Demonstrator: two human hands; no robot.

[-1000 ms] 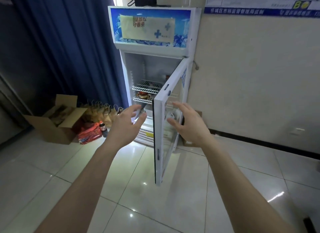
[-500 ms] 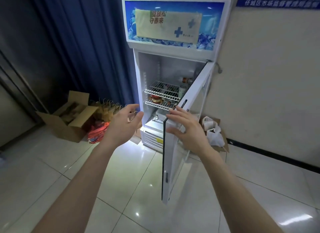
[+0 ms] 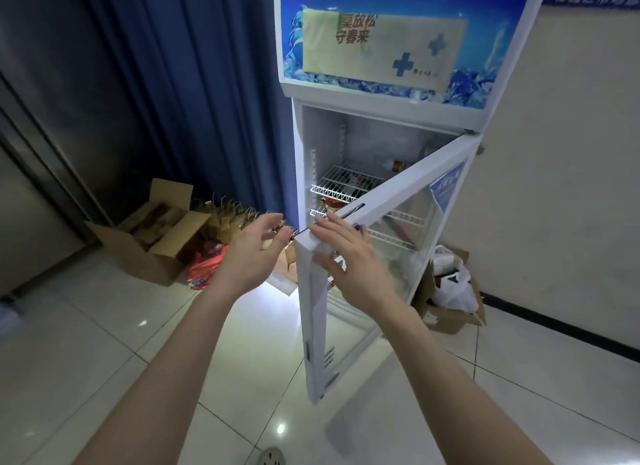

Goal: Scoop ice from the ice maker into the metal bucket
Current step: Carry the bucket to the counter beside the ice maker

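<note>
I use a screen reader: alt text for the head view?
A person's right hand rests on the top corner of the open glass door of a white display fridge; the left hand hovers open beside it. Cardboard boxes sit nearby.

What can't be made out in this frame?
Head view only:
- No metal bucket, scoop or ice in view.
- Lower interior of the cooler: hidden behind the open door and the right hand.
- Items on the wire shelves: too small and blurred to tell.
- Whether the left hand touches the door edge: cannot tell.
- Floor drain: cut off by the bottom edge.
</note>
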